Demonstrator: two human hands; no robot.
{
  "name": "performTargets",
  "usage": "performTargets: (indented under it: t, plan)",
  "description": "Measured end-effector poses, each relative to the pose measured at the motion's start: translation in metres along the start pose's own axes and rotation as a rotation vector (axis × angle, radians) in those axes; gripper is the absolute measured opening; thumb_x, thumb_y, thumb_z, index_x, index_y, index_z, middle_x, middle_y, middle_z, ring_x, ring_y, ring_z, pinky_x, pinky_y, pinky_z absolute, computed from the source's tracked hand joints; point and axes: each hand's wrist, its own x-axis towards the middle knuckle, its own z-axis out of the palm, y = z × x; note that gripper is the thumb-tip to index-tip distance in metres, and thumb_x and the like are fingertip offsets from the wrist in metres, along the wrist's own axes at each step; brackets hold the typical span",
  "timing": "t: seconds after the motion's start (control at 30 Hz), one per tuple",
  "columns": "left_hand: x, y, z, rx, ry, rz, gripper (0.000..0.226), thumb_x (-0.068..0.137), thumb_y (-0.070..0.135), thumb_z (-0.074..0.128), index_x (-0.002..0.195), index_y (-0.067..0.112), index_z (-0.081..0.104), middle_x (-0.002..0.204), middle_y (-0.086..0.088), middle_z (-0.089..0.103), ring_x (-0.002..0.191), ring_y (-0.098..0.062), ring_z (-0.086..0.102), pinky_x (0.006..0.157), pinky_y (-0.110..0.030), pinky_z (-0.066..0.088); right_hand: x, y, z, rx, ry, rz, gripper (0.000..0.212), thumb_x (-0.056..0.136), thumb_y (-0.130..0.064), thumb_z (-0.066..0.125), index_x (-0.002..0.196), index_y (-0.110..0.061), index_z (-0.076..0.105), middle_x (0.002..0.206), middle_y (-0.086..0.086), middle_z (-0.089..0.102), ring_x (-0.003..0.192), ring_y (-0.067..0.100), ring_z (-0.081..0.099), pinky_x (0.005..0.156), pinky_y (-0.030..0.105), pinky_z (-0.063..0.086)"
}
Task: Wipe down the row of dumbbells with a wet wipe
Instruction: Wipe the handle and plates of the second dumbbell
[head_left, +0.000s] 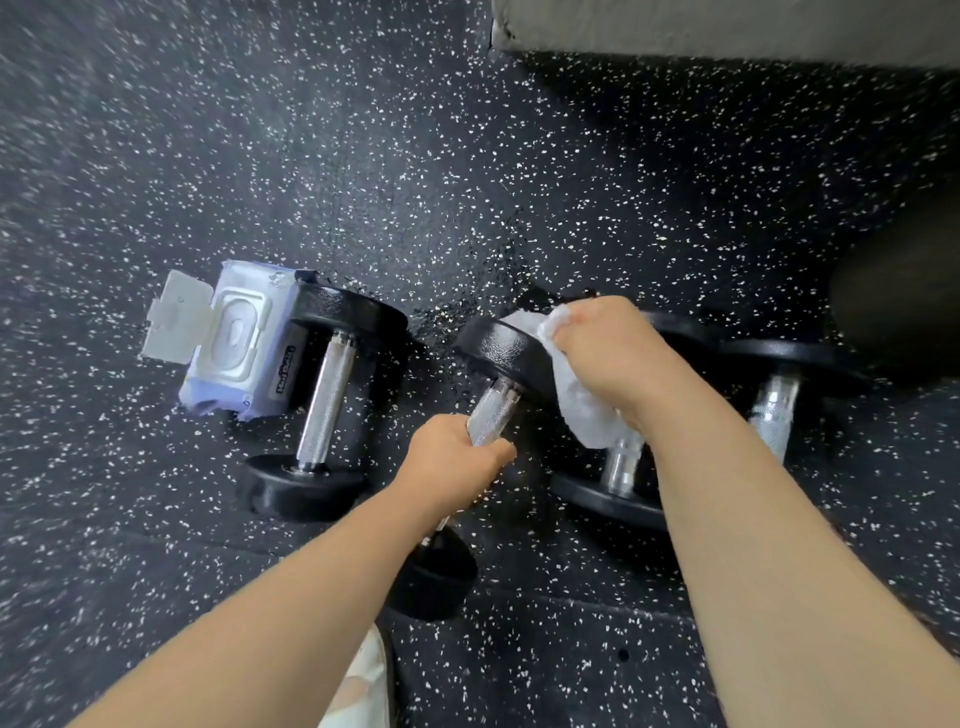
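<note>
Several black dumbbells with knurled steel handles lie in a row on the speckled rubber floor. My left hand grips the handle of the second dumbbell and holds it tilted, far head raised. My right hand holds a crumpled white wet wipe against that raised head. The first dumbbell rests flat at the left. A third dumbbell sits under my right forearm, and a fourth dumbbell is partly hidden at the right.
An open pack of wet wipes, lid flipped up, lies against the first dumbbell's far head. A grey wall base runs along the top right. A dark rounded object stands at the right edge. A pale shoe tip shows below.
</note>
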Motion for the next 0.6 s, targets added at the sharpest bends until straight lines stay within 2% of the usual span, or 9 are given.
performTargets:
  t: [0.1,0.17,0.37,0.43,0.5,0.53,0.6]
  plan:
    - [-0.018,0.008,-0.012,0.133,-0.004,0.035,0.035,0.078,0.023,0.067,0.056,0.019,0.040,0.049,0.002,0.045,0.048,-0.021,0.042,0.056,-0.032,0.039,-0.023,-0.004,-0.008,0.027,0.013,0.043,0.029,0.094,-0.006,0.039,0.107,0.011,0.059,0.115,0.032,0.058,0.108,0.043,0.056,0.084,0.042,0.048]
    - [-0.032,0.016,-0.022,0.315,-0.002,0.077,0.031,0.081,0.026,0.065,0.059,0.020,0.043,0.056,0.002,0.050,0.055,-0.021,0.048,0.059,-0.032,0.043,-0.041,-0.003,-0.011,0.072,0.041,0.098,0.029,0.093,-0.006,0.040,0.108,0.010,0.060,0.116,0.031,0.059,0.108,0.043,0.056,0.085,0.041,0.049]
    - [-0.069,0.048,-0.051,0.946,0.020,0.226,0.017,0.086,0.035,0.063,0.085,0.020,0.055,0.075,0.004,0.055,0.075,-0.022,0.060,0.062,-0.030,0.045,-0.086,0.010,-0.010,0.102,0.089,0.194,0.027,0.091,-0.004,0.042,0.107,0.009,0.061,0.114,0.028,0.060,0.107,0.041,0.057,0.083,0.038,0.048]
    - [-0.076,0.057,-0.059,1.124,0.029,0.266,0.013,0.086,0.032,0.061,0.093,0.021,0.059,0.081,0.002,0.058,0.078,-0.023,0.060,0.065,-0.031,0.044,-0.092,0.015,-0.011,0.118,0.098,0.213,0.026,0.089,-0.004,0.045,0.105,0.005,0.064,0.106,0.025,0.063,0.095,0.038,0.059,0.076,0.036,0.048]
    - [-0.078,0.065,-0.064,1.336,0.041,0.297,0.015,0.087,0.028,0.060,0.101,0.023,0.061,0.087,0.003,0.058,0.085,-0.023,0.061,0.067,-0.031,0.041,-0.094,0.015,-0.012,0.158,0.148,0.202,0.027,0.088,-0.004,0.043,0.098,0.000,0.068,0.091,0.016,0.061,0.079,0.030,0.053,0.062,0.029,0.044]
    - [-0.077,0.069,-0.064,1.454,0.034,0.311,0.017,0.088,0.025,0.060,0.104,0.022,0.062,0.090,0.003,0.058,0.089,-0.023,0.063,0.069,-0.031,0.041,-0.095,0.012,-0.012,0.162,0.186,0.167,0.029,0.088,-0.004,0.041,0.095,-0.001,0.069,0.088,0.012,0.060,0.079,0.029,0.052,0.062,0.030,0.044]
    - [-0.072,0.072,-0.062,1.625,-0.031,0.292,0.017,0.089,0.019,0.057,0.105,0.018,0.063,0.096,0.001,0.063,0.094,-0.024,0.064,0.071,-0.029,0.044,-0.094,0.002,-0.009,0.150,0.236,0.091,0.030,0.089,-0.005,0.040,0.095,-0.001,0.069,0.092,0.011,0.065,0.089,0.031,0.058,0.077,0.036,0.051]
